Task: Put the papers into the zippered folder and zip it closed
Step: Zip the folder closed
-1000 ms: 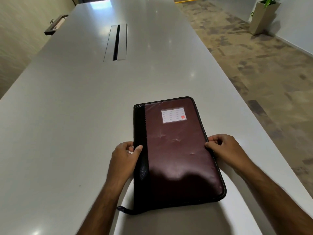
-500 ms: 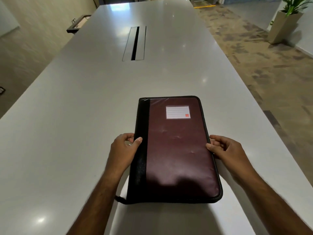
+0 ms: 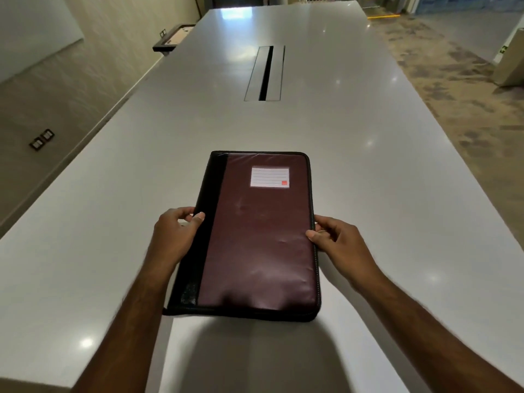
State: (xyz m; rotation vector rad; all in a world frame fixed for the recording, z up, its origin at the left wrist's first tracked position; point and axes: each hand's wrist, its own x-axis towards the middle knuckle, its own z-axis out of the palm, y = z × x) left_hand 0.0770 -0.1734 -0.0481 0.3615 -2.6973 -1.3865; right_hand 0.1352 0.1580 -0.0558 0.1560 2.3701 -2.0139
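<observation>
A maroon zippered folder (image 3: 258, 236) with a black spine and a white label lies closed on the long white table (image 3: 368, 194), straight in front of me. My left hand (image 3: 174, 236) grips its black spine edge, thumb on top and fingers curled at the side. At the zipper edge on the right, my right hand (image 3: 337, 242) holds the folder with the thumb pressed on the rim. No papers show outside the folder. The zip runs shut along the right edge; its pull is hidden from view.
A metal cable slot (image 3: 265, 73) is set into the table's middle, farther away. A dark tray (image 3: 173, 38) sticks out past the table's far left edge. Patterned carpet (image 3: 453, 89) lies to the right, and a planter box (image 3: 510, 66) stands at the far right.
The folder has turned from tilted to straight and slid slightly forward between my hands. Both hands keep their hold on its two long edges.
</observation>
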